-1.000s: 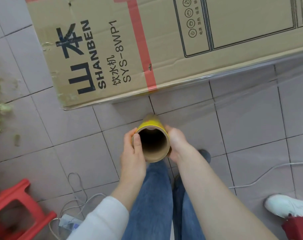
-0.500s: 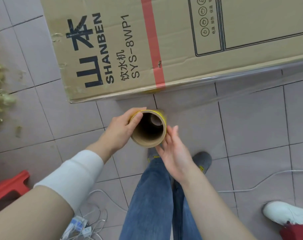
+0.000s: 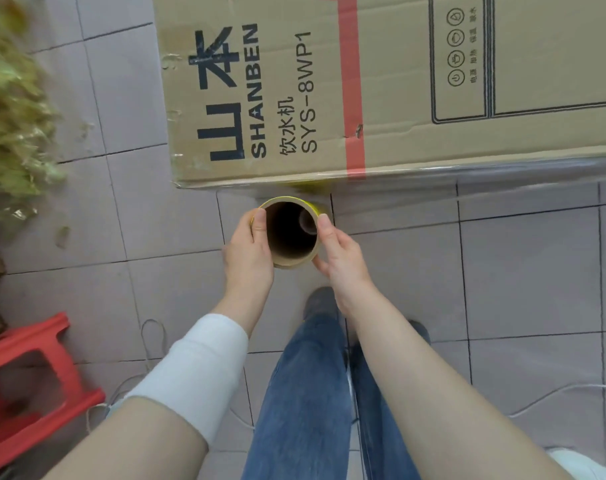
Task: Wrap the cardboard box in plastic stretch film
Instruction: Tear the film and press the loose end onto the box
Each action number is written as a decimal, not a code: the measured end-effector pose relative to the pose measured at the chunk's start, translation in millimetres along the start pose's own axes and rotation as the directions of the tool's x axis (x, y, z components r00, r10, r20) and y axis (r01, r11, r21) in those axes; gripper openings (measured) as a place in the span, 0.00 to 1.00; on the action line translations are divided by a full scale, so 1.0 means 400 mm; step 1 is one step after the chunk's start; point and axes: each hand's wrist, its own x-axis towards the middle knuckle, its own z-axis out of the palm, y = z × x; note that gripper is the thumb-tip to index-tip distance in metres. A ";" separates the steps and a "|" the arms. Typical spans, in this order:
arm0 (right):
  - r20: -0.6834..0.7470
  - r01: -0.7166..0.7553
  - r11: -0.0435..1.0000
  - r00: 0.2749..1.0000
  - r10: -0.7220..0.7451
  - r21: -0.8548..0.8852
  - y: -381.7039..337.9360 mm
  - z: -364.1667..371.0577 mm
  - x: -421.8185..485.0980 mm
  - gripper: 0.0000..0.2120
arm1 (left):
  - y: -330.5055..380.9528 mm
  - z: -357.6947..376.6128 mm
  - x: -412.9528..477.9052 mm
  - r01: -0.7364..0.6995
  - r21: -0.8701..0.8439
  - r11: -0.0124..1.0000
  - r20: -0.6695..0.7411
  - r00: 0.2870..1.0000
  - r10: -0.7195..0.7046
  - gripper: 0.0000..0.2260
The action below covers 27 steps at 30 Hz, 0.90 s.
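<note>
You hold the brown cardboard-cored, yellow-rimmed stretch film roll [image 3: 291,233] upright, left hand [image 3: 247,252] and right hand [image 3: 343,258] both clasping it, just beside the printed brown cardboard box [image 3: 363,81] lying ahead, long axis running rightward; film [image 3: 502,171] trails that way

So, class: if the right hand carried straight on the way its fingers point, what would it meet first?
Probably the cardboard box: the right hand, gripping the film roll, points toward its near side, though depth is unclear.
</note>
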 end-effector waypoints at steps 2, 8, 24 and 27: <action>0.026 0.021 1.000 0.999 -0.021 -0.001 -0.005 -0.006 0.021 0.13 | -0.003 0.014 0.011 0.000 0.019 1.000 -0.040 0.999 0.001 0.17; 0.075 0.065 0.988 0.996 -0.054 -0.142 -0.026 -0.032 0.061 0.18 | 0.005 0.057 0.025 0.003 0.098 0.995 -0.161 0.987 0.013 0.18; 0.321 0.312 0.759 0.936 -0.144 -0.571 -0.087 -0.122 0.166 0.43 | 0.036 0.062 0.075 -0.775 0.431 0.462 -0.118 0.459 0.880 0.15; 0.421 0.331 0.779 0.902 -0.096 -0.533 -0.114 -0.147 0.173 0.33 | 0.066 0.078 0.094 -0.838 0.390 0.381 0.070 0.439 0.896 0.16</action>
